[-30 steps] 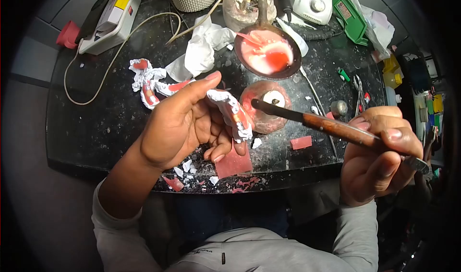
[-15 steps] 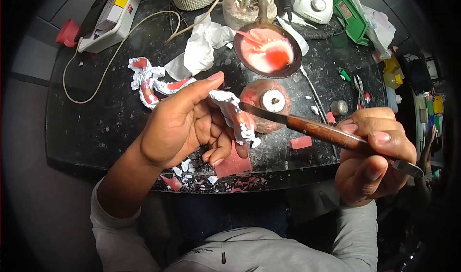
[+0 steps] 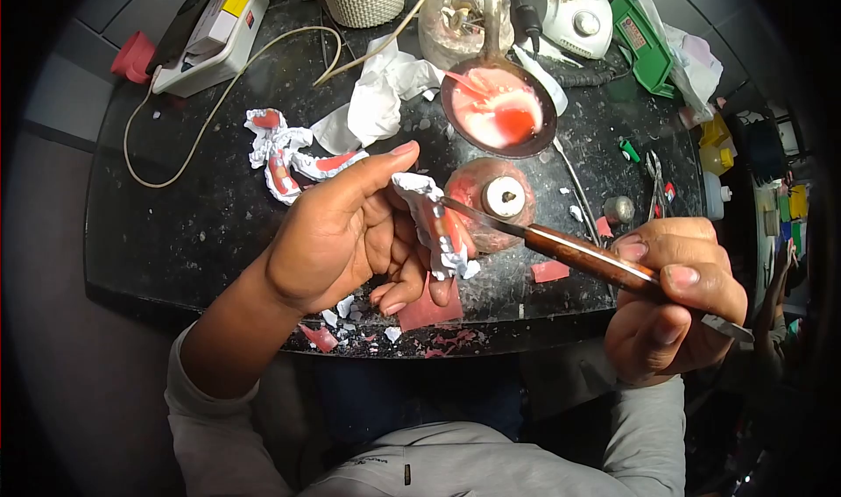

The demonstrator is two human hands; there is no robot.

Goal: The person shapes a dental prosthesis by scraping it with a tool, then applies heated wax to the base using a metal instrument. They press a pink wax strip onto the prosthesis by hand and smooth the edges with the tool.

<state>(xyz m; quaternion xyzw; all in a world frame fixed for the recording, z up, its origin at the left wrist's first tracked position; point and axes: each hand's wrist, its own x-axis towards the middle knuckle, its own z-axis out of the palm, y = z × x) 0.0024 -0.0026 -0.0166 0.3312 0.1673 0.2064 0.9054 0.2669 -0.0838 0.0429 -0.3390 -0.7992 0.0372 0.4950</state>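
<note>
**Holding a jagged white-and-pink piece (image 3: 435, 225) in the left hand (image 3: 337, 234), a wooden-handled metal knife (image 3: 587, 259) in the right hand (image 3: 679, 300)**

Shows, at far left, one pink plastic cup (image 3: 134, 57) beside one white rectangular plastic box (image 3: 206, 69). Then, on the black speckled tabletop (image 3: 175, 234), a cluster of white-and-pink fragments (image 3: 282, 159), count unclear, near one crumpled white tissue (image 3: 377, 98).

Turns the left palm inward, thumb extended upward, fingers curled low; grips loosely, half open, with the one piece against the fingers, above the table's near side. Has one flat pink sheet (image 3: 429, 311) beneath.

Shows, farther right, one round dark pan (image 3: 554, 116) with pink-and-red contents, and one squat round burner (image 3: 464, 221) with a white top. Points the blade leftward to the piece's right edge; cannot tell whether touching.

Bends the right hand's fingers over the handle, thumb below, closed firmly on one knife. Includes, beyond, one pair of metal pliers (image 3: 655, 186) and one green plastic tray (image 3: 644, 46).
</note>
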